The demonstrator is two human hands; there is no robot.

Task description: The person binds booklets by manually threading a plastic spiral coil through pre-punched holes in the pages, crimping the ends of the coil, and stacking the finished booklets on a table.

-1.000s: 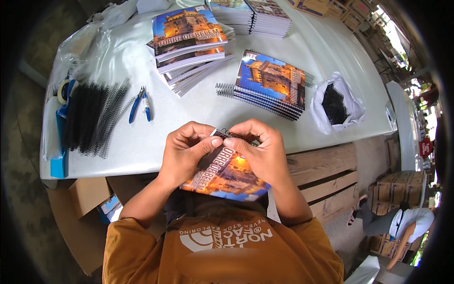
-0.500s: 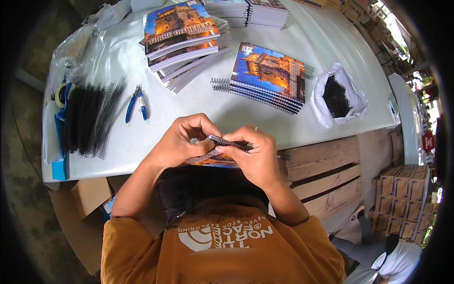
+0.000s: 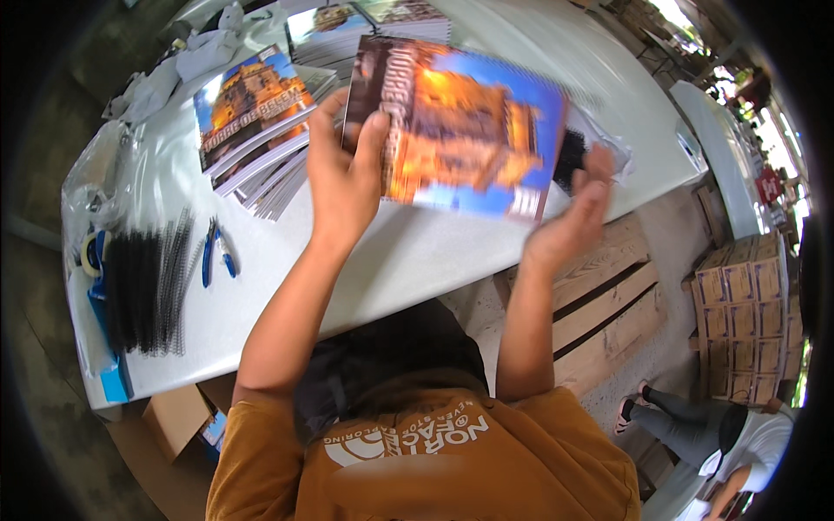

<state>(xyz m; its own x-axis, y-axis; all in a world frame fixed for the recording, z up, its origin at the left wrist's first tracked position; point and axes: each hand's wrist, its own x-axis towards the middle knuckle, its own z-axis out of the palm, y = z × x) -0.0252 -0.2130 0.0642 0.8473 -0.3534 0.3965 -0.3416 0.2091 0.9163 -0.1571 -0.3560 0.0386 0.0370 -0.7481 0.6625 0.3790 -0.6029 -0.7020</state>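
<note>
My left hand (image 3: 343,187) grips a spiral notebook (image 3: 465,130) by its left end, thumb on the front cover and fingers behind. The cover shows a lit stone tower against a blue sky. It is held up above the table, slightly tilted and blurred. My right hand (image 3: 565,227) is beside the notebook's lower right corner, its fingers smeared by motion; whether it touches the notebook cannot be told. Behind the right fingers, a white bag (image 3: 615,156) of black coils (image 3: 569,158) is partly hidden. A stack of similar books (image 3: 256,100) lies left of the held notebook.
On the table's left lie a bundle of black coils (image 3: 143,291), blue-handled pliers (image 3: 208,253), another blue tool (image 3: 226,252) and a tape roll (image 3: 93,252). More books (image 3: 334,22) stand at the back. Right are a wooden pallet (image 3: 599,304), stacked cartons (image 3: 738,300) and another person (image 3: 725,434).
The notebook has risen from near my lap to above the table, its cover now facing up. My right hand has moved right, off the coil edge. The bound pile behind is now hidden.
</note>
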